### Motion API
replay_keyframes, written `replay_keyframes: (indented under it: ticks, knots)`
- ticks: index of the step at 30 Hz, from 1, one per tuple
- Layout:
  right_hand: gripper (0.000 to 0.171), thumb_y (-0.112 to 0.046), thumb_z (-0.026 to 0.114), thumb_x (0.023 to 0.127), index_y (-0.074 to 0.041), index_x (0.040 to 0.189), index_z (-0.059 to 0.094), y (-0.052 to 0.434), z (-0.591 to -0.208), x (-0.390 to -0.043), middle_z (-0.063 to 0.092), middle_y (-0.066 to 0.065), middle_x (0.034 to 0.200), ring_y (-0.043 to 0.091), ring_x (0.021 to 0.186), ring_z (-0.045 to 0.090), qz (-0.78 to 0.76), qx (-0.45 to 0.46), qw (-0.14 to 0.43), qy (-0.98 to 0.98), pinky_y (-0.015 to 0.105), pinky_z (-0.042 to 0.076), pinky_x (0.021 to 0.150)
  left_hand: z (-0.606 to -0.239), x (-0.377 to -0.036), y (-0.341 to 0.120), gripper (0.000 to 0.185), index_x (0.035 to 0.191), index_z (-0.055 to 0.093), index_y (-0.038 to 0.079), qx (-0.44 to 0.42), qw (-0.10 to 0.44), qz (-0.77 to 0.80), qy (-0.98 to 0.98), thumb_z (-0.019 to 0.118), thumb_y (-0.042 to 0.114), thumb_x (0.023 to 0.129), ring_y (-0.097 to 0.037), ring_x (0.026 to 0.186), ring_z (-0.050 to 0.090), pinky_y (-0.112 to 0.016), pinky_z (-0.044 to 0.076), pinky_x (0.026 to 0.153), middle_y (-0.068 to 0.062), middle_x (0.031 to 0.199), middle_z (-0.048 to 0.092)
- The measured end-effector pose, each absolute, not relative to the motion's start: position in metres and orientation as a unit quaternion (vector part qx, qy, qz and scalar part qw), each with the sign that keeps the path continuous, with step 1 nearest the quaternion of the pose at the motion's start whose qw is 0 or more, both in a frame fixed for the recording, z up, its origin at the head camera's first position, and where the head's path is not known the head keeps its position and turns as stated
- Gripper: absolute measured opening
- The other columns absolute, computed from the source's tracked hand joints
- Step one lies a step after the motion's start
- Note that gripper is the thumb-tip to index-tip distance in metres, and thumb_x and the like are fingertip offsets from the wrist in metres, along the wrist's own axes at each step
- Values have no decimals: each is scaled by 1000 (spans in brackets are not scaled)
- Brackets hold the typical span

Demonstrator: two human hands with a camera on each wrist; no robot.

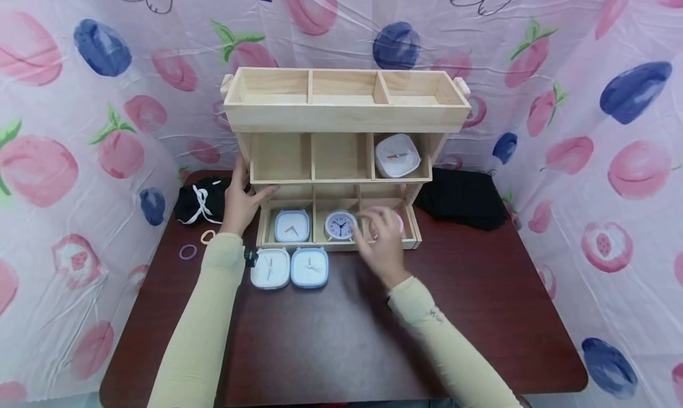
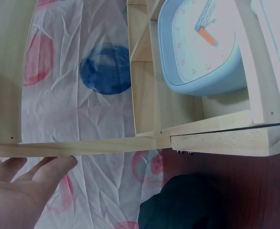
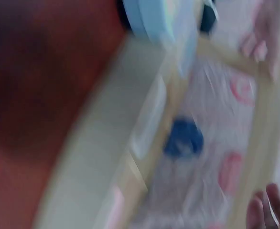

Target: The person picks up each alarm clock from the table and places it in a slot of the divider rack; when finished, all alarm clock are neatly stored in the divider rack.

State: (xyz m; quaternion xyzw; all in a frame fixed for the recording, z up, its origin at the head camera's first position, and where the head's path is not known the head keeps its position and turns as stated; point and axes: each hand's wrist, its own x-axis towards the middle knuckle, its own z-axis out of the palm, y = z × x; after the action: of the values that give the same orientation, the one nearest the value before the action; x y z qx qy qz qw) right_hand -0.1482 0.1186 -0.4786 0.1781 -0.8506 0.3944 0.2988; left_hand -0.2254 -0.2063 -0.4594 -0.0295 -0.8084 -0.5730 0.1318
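Note:
A three-tier wooden organizer (image 1: pixel 347 118) stands on the table. My left hand (image 1: pixel 240 200) grips its left side; in the left wrist view the fingers (image 2: pixel 54 169) touch the side bar's edge. My right hand (image 1: pixel 385 245) hovers at the bottom right compartment, fingers loosely bent and nothing seen in them. It partly hides a pink clock (image 1: pixel 400 223) there. Beside that, a round clock (image 1: pixel 340 225) occupies the bottom middle compartment and a blue square clock (image 1: pixel 292 226) the bottom left. A white square clock (image 1: pixel 397 156) leans in the middle tier's right compartment.
A white clock (image 1: pixel 270 268) and a light-blue clock (image 1: pixel 309 267) lie before the organizer. At left are a black pouch with white cord (image 1: pixel 203 200), a purple ring (image 1: pixel 188 252) and a beige ring (image 1: pixel 207 236). Black cloth (image 1: pixel 463 198) lies at right.

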Motion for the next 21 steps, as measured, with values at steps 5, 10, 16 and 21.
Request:
replay_keyframes:
  ticks: [5, 10, 16, 21]
  knots:
    - [65, -39, 92, 84, -8, 135, 67, 95, -517, -120, 62, 12, 130, 32, 117, 65, 347, 208, 116, -907, 48, 59, 104, -458, -226, -206, 109, 167, 11, 55, -29, 130, -575, -807, 85, 23, 93, -31, 161, 34, -61, 36, 127, 4, 178, 26]
    - [102, -48, 99, 71, -15, 155, 53, 79, -542, -108, 49, 14, 153, 36, 140, 53, 319, 225, 15, -921, 54, 50, 117, -458, -226, -205, 108, 167, 12, 56, -27, 132, -573, -808, 84, 22, 94, -30, 162, 33, -60, 36, 127, 5, 178, 26]
    - [116, -40, 103, 66, -18, 163, 43, 66, -554, -107, 45, 13, 155, 35, 139, 54, 327, 238, -16, -915, 52, 50, 118, -458, -226, -205, 108, 166, 13, 57, -24, 133, -569, -811, 85, 24, 94, -29, 161, 34, -59, 37, 127, 6, 178, 27]
    - [115, -33, 104, 67, -19, 163, 42, 59, -559, -111, 44, 12, 155, 34, 137, 56, 321, 238, -21, -917, 49, 51, 117, -460, -226, -205, 108, 166, 12, 58, -23, 131, -568, -812, 85, 27, 93, -30, 161, 34, -58, 38, 127, 5, 178, 26]
